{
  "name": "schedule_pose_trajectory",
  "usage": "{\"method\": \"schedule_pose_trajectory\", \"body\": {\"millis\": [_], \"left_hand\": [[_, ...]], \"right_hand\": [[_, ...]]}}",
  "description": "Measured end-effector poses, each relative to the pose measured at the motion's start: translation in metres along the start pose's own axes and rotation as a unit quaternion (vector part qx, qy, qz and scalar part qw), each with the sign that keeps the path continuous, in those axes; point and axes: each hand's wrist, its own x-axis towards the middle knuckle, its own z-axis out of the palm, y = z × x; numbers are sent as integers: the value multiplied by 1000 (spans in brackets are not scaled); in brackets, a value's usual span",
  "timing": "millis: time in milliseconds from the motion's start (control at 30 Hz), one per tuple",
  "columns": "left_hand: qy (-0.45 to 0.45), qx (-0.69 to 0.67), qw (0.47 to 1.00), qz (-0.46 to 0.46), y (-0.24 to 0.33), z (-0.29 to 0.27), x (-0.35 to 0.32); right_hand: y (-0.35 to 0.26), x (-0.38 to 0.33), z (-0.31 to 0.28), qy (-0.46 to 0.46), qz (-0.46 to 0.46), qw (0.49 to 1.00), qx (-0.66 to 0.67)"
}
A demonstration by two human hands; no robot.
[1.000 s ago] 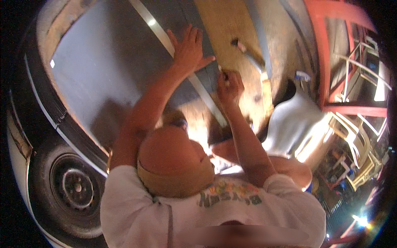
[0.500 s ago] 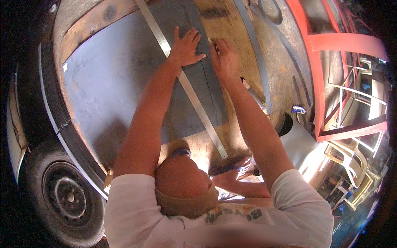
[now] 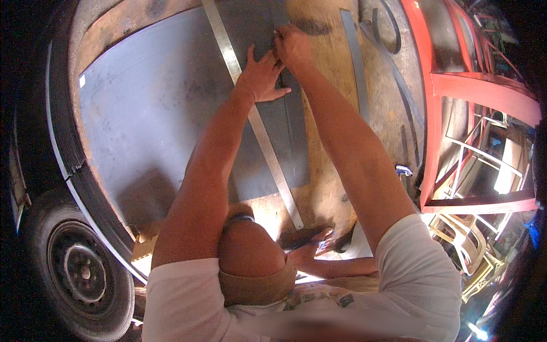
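Note:
A large dark grey sheet (image 3: 148,108) lies on a wooden board, with a long metal ruler (image 3: 268,151) running across it. My left hand (image 3: 263,78) lies across the ruler and onto the sheet, fingers spread and thumb pointing right. Just beyond its fingertips is my right hand (image 3: 294,50), fingers curled in a pinch near the sheet's far right part. Something small and dark shows at those fingers, too hidden to name. A thin line (image 3: 288,125) runs along the sheet, right of the ruler.
Bare wooden board (image 3: 327,74) borders the sheet, with a cut grey strip (image 3: 355,62) on it. Further right stand a red metal frame (image 3: 484,94) and plastic chairs (image 3: 461,236). A vehicle wheel (image 3: 85,273) is at lower left. My bent knee (image 3: 250,251) is close to the sheet's near edge.
My right hand has moved farther away and slightly left, from beside the sheet's edge to just past my left fingertips. The left hand stays spread on the sheet. The whole view has shifted a little.

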Motion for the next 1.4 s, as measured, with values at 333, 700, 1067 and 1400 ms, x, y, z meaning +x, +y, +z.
{"method": "schedule_pose_trajectory", "body": {"millis": [333,700,1067,1400], "left_hand": [[-9,-11,1000,9,-16,11,11],[50,-28,998,9,-20,19,7],[-2,-25,1000,0,-24,11,9],[54,-33,998,10,-13,13,11]], "right_hand": [[11,23,23,-8,2,1000,2],[5,25,32,-49,21,998,-36],[5,31,48,-39,-5,992,-118],[37,33,-22,66,163,984,-14]]}}
